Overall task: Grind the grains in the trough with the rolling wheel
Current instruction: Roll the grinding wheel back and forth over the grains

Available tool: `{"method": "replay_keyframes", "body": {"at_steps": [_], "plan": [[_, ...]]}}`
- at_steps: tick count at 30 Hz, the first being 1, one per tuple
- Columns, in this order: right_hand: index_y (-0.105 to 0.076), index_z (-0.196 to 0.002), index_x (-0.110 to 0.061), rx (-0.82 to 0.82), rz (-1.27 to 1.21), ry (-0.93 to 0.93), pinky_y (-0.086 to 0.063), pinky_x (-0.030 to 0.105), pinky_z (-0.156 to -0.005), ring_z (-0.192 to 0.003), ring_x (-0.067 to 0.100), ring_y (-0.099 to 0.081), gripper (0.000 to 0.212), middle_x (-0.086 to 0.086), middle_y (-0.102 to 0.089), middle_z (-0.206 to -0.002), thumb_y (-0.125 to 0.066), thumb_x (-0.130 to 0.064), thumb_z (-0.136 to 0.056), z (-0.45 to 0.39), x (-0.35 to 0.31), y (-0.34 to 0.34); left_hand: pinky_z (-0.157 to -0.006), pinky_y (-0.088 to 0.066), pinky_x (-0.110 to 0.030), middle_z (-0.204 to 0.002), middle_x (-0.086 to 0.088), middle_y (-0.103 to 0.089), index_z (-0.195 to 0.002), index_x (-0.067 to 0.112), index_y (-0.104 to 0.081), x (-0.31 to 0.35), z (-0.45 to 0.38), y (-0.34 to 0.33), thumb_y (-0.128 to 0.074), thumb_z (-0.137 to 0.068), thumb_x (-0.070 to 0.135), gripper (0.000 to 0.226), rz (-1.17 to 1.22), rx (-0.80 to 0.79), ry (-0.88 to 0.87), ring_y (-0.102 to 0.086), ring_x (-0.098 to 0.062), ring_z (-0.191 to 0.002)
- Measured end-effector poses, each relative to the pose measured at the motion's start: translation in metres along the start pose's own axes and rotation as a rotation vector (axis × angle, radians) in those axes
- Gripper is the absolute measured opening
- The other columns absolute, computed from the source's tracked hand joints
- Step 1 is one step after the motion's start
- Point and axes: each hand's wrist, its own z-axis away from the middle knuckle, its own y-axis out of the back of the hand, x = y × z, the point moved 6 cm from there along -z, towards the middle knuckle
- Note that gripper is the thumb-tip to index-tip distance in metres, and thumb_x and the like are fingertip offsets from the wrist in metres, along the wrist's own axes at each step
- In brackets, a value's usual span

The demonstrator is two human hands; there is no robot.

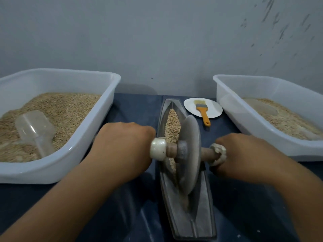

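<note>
White tubs (97, 137), two, flank one wheel (189, 154); both hands' (122, 147) fingers grip its axle (172, 150).

The rolling wheel (189, 154) stands upright in the trough (206, 206), near its middle, on the dark tabletop (136, 109). The left hand (122, 145) grips the left axle end; the right hand (244, 154) grips the right. Grains (172, 123) fill the far half of the trough. A white tub (78, 137) of grain sits at the left edge, another tub (244, 123) at the right edge.
</note>
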Motion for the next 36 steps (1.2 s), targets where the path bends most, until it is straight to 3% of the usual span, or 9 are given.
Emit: {"method": "replay_keyframes", "body": {"at_steps": [5,11,14,19,23,28,32,34,36], "plan": [[-0.045,-0.072,-0.028,0.415,0.209,-0.064,-0.034,0.027,-0.054,-0.059,0.012,-0.046,0.023,-0.011,-0.049,-0.066,-0.059,-0.041,-0.086,-0.035,-0.010,0.009,-0.063,-0.047,-0.030,-0.066,0.008,-0.048,-0.076,0.031,-0.040,-0.004,-0.028,-0.014,-0.061,-0.082,0.037,0.023,0.035,-0.034,0.090,-0.053,-0.015,-0.065],[-0.056,-0.074,-0.039,0.104,0.053,0.001,-0.036,0.026,-0.048,-0.056,0.005,-0.055,0.016,-0.009,-0.061,-0.064,-0.066,-0.046,-0.065,-0.010,0.001,0.009,-0.056,-0.034,-0.026,-0.062,0.011,-0.043,-0.067,0.033,-0.035,-0.005,-0.010,-0.011,-0.064,-0.073,0.040,0.031,0.050,-0.158,0.049,-0.039,-0.004,-0.055],[-0.049,-0.088,-0.060,-0.025,0.052,0.068,-0.044,0.024,-0.048,-0.060,-0.001,-0.058,0.037,-0.041,-0.055,-0.078,-0.054,-0.056,-0.051,0.016,-0.008,0.007,-0.050,-0.034,-0.022,-0.062,0.012,-0.050,-0.073,0.039,-0.044,-0.010,0.011,-0.008,-0.063,-0.064,0.046,0.022,0.103,-0.257,0.056,-0.044,0.000,-0.056],[-0.057,-0.077,-0.042,0.175,0.062,-0.057,-0.035,0.025,-0.049,-0.058,0.003,-0.053,0.017,-0.012,-0.059,-0.062,-0.064,-0.049,-0.063,-0.006,-0.004,0.011,-0.051,-0.031,-0.024,-0.061,0.011,-0.047,-0.070,0.033,-0.041,-0.010,-0.004,-0.009,-0.062,-0.069,0.048,0.026,0.060,-0.172,0.094,-0.044,-0.005,-0.056],[-0.050,-0.070,-0.027,0.306,0.117,-0.085,-0.038,0.028,-0.056,-0.065,0.013,-0.053,0.017,-0.009,-0.057,-0.069,-0.060,-0.037,-0.079,-0.030,-0.007,0.011,-0.060,-0.036,-0.028,-0.065,0.009,-0.045,-0.072,0.031,-0.035,-0.006,-0.023,-0.014,-0.062,-0.081,0.041,0.029,0.029,-0.100,0.129,-0.047,-0.013,-0.062],[-0.055,-0.074,-0.034,0.117,0.075,0.012,-0.034,0.025,-0.047,-0.056,0.006,-0.055,0.020,-0.009,-0.060,-0.065,-0.067,-0.044,-0.061,0.002,-0.005,0.013,-0.058,-0.040,-0.026,-0.066,0.011,-0.049,-0.070,0.034,-0.039,-0.008,0.002,-0.010,-0.065,-0.072,0.043,0.027,0.082,-0.210,0.083,-0.051,-0.007,-0.063],[-0.049,-0.087,-0.057,0.014,0.037,0.047,-0.034,0.022,-0.046,-0.064,-0.001,-0.057,0.034,-0.034,-0.059,-0.077,-0.059,-0.051,-0.055,0.020,-0.007,0.008,-0.050,-0.031,-0.020,-0.063,0.013,-0.050,-0.073,0.039,-0.044,-0.011,0.011,-0.007,-0.062,-0.063,0.051,0.024,0.109,-0.228,0.057,-0.045,0.001,-0.058],[-0.054,-0.082,-0.044,0.137,0.076,-0.014,-0.033,0.024,-0.048,-0.057,0.004,-0.053,0.020,-0.011,-0.061,-0.066,-0.065,-0.047,-0.065,0.002,-0.005,0.011,-0.054,-0.037,-0.023,-0.064,0.012,-0.050,-0.071,0.036,-0.043,-0.011,0.000,-0.010,-0.063,-0.068,0.049,0.025,0.093,-0.196,0.089,-0.048,-0.003,-0.060],[-0.050,-0.073,-0.030,0.306,0.132,-0.068,-0.033,0.026,-0.052,-0.060,0.008,-0.049,0.018,-0.009,-0.055,-0.065,-0.062,-0.042,-0.079,-0.017,-0.008,0.017,-0.061,-0.043,-0.027,-0.066,0.010,-0.049,-0.074,0.033,-0.044,-0.011,-0.012,-0.015,-0.063,-0.075,0.045,0.022,0.081,-0.172,0.135,-0.052,-0.011,-0.064]]}}
